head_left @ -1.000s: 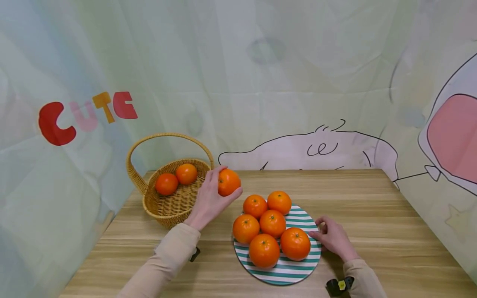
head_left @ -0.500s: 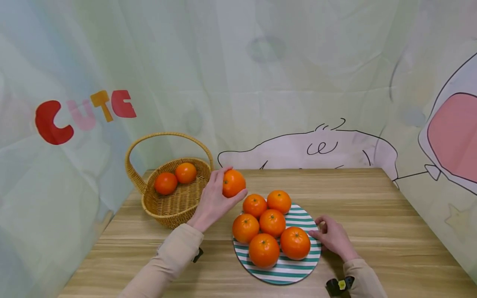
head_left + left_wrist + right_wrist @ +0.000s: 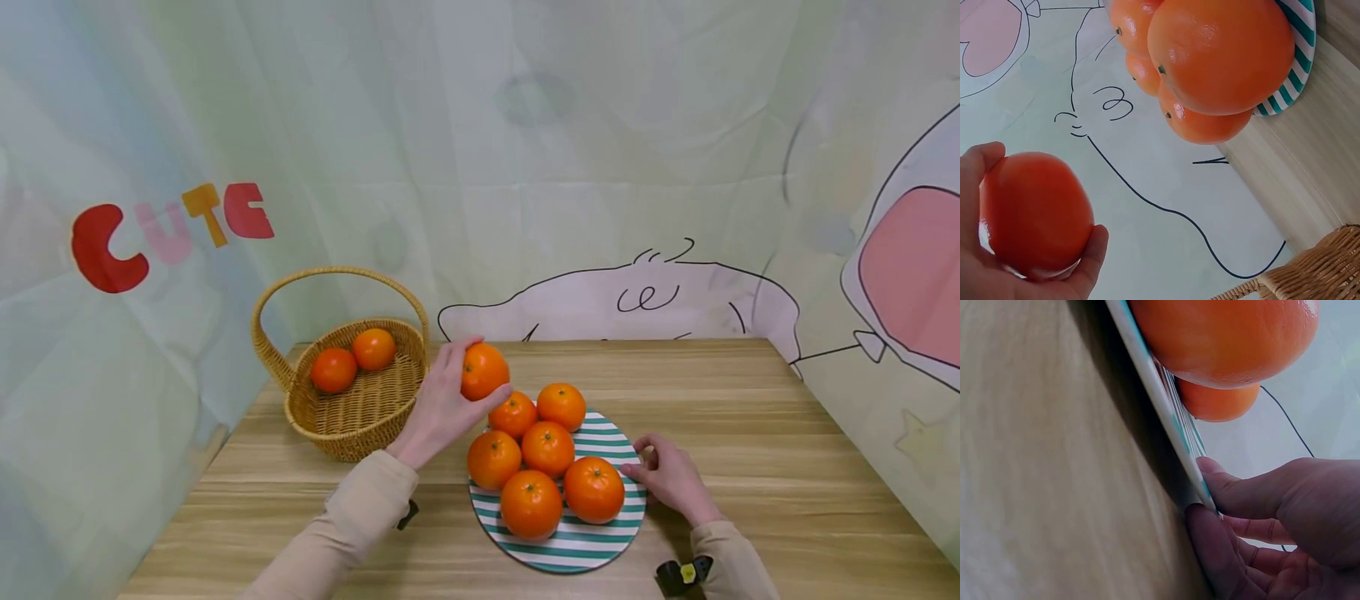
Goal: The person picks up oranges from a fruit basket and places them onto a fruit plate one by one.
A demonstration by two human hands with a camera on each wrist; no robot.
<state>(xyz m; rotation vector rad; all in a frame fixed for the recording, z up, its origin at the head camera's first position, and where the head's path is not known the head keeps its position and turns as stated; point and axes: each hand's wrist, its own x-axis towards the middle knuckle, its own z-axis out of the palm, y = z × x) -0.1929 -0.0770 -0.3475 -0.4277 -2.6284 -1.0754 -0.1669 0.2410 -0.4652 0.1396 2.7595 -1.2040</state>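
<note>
My left hand holds an orange up between thumb and fingers, just behind the plate's far left side. In the left wrist view the same orange sits in the curl of the hand, its smooth underside showing. Several more oranges rest on a round plate with green and white stripes. At the plate's right edge, my right hand pinches the rim. The right wrist view shows the thumb on top of the rim and a finger beneath it.
A wicker basket with a tall arched handle stands at the back left, holding two oranges. Wooden tabletop extends around the plate. A printed curtain hangs right behind the table.
My left hand has moved right with the orange, away from the basket and closer to the plate. The right hand stays at the rim; the oranges on the plate have not moved.
</note>
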